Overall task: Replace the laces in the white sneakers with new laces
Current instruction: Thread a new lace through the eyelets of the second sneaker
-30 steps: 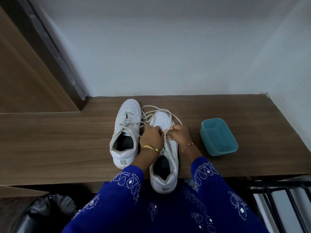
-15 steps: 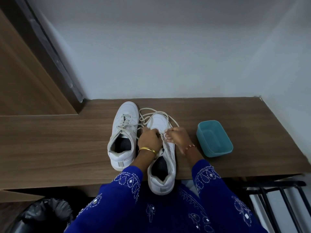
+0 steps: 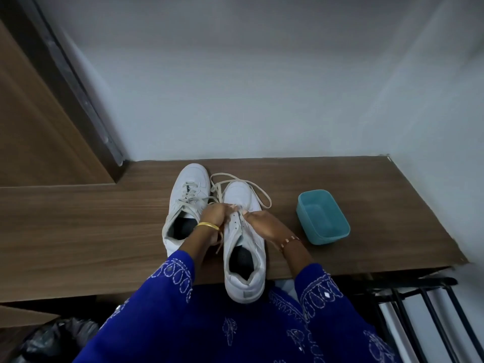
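Fingers of both hands are curled over the eyelet rows of the right-hand sneaker [image 3: 242, 239], meeting at the middle of its upper. Left hand [image 3: 214, 213] is seen from the back, fingers [image 3: 227, 207] bent down onto the lace [image 3: 258, 191] — a pinch looks likely, but the exact hold is hidden under the knuckles. Right hand [image 3: 263, 224] has its fingertips [image 3: 245, 212] closed on the lace at the same spot, just beside the left hand's.

Right-hand sneaker is laid toe toward the wall, heel overhanging the near edge of the wooden shelf [image 3: 353, 179]. Its lace is only threaded low down; loose loops are spread past the toe onto the wood, and one end hangs beside the left wrist.

Second sneaker [image 3: 187, 200] is set just to the left, touching or nearly touching the first, toe further toward the wall. It is laced, the ends slack and untied over the opening.

Teal plastic tub [image 3: 323, 217] sits on the shelf to the right, apart from the shoes — contents cannot be made out.

Gold bangle [image 3: 207, 225] is worn on the left wrist, a thin bracelet [image 3: 288, 241] on the right. Blue embroidered sleeves [image 3: 172, 279] cover both forearms. Black bag [image 3: 52, 339] is visible at lower left, dark metal rack [image 3: 432, 310] at lower right.
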